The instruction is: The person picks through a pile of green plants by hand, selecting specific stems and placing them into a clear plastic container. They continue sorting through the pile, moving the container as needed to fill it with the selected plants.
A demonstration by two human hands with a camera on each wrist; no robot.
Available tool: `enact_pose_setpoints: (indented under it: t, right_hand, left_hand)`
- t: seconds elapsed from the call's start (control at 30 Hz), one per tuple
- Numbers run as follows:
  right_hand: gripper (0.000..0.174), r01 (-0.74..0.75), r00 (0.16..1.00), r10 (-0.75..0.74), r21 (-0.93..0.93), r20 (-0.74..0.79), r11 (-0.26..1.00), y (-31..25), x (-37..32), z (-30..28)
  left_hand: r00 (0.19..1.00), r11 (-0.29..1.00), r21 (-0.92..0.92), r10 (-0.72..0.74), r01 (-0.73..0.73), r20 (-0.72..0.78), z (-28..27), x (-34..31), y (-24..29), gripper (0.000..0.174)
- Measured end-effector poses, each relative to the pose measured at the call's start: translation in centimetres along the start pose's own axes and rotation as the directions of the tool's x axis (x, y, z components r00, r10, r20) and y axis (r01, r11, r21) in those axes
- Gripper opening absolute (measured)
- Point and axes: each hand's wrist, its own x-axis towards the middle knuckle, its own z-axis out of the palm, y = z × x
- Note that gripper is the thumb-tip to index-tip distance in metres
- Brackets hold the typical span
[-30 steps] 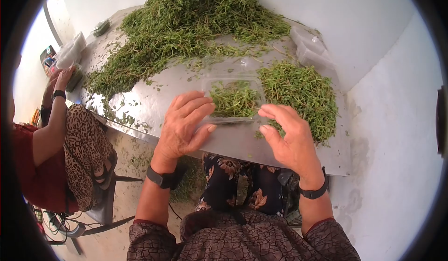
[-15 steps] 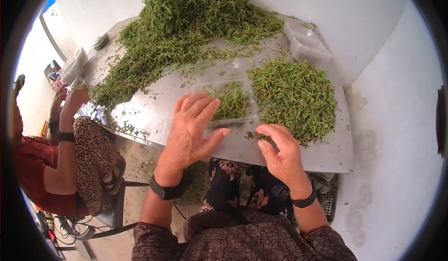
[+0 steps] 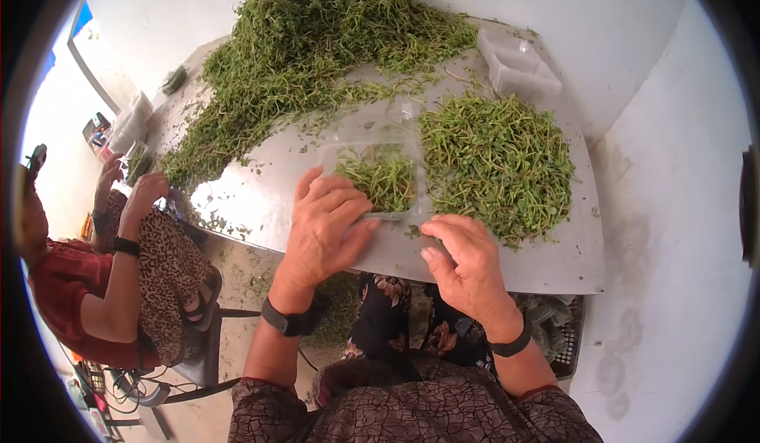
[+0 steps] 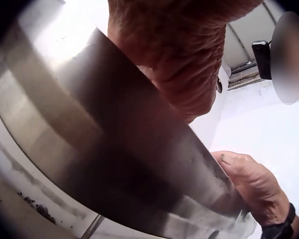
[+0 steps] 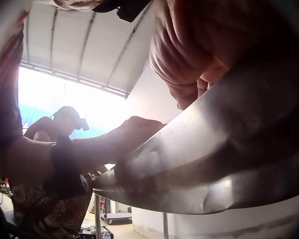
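A clear plastic box with its lid folded back stands near the table's front edge. Loose leafy green stems lie inside it. My left hand is at the box's left front corner, fingers over its side and thumb by the front rim. Just off the right front corner is my right hand, fingers loosely bent, thumb tip apart from the forefinger. A small leaf sprig lies on the table by those fingertips. Both wrist views look past the metal table edge at the undersides of the hands.
Beside the box lies a pile of green stems; a larger heap rises behind. Stacked clear boxes stand at the back right, near the wall. At left, another person sits by the table. A black crate is below.
The box has slid left and slightly nearer me. My right hand has moved left and down, away from the box's side. The seated person's hands have moved too.
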Motion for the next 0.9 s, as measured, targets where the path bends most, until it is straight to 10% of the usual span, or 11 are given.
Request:
enact_pose_setpoints:
  t: [0.9]
  right_hand:
    - [0.023,-0.010,0.979,0.040,0.149,-0.199,0.989,0.0,-0.6,0.0]
  left_hand:
    - [0.972,0.987,0.161,0.064,-0.028,-0.227,0.8,-1.3,0.1,0.035]
